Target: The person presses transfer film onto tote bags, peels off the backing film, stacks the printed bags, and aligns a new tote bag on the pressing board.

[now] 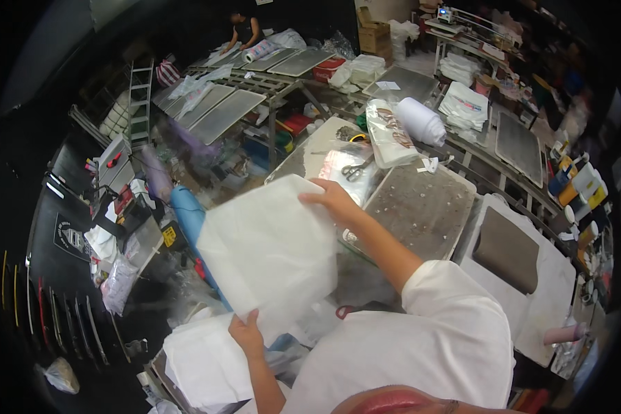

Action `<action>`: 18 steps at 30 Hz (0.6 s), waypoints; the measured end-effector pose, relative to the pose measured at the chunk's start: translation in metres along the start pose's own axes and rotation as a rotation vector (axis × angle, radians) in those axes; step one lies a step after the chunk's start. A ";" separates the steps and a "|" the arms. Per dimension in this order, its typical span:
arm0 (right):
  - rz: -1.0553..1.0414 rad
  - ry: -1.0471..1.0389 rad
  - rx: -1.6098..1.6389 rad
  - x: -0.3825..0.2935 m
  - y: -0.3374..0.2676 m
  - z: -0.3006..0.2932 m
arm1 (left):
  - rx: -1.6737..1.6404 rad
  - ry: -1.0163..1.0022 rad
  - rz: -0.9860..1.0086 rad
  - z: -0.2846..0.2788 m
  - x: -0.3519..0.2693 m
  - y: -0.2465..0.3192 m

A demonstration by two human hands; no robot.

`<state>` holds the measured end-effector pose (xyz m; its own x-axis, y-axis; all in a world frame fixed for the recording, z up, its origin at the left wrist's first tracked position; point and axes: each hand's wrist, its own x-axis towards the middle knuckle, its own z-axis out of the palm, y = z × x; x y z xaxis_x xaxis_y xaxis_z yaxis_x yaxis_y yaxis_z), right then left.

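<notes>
A white, slightly see-through sheet or flat bag is held up in front of me, tilted and creased. My right hand pinches its upper right edge between thumb and fingers. Lower down, my left hand grips its bottom edge, just beside a stack of white sheets or bags. Beyond my right hand, scissors lie on clear plastic-wrapped material. A rolled, printed plastic film and a white roll rest farther back.
Right of my arm are a stained board and a dark brown pad on a white surface. Bottles line the far right. A blue roll stands left of the sheet. Another person works at a far table; a ladder stands behind.
</notes>
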<state>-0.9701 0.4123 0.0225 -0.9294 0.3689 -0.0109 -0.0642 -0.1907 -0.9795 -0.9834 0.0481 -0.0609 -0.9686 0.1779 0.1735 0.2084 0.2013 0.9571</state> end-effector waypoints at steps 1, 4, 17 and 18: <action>-0.012 -0.102 0.153 0.011 0.008 -0.001 | 0.046 0.028 -0.033 0.002 0.002 0.005; 0.017 -0.388 0.135 0.023 0.063 -0.017 | -0.170 0.055 -0.060 0.009 0.013 -0.003; 0.357 -0.603 -0.188 0.009 0.163 0.002 | -0.601 0.216 -0.515 0.003 -0.035 -0.051; 0.406 -0.599 -0.146 0.012 0.168 0.007 | -0.600 0.258 -0.528 0.003 -0.045 -0.054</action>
<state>-0.9947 0.3786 -0.1403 -0.9116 -0.2730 -0.3074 0.3371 -0.0682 -0.9390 -0.9504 0.0325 -0.1212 -0.9345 -0.0367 -0.3542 -0.3176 -0.3637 0.8757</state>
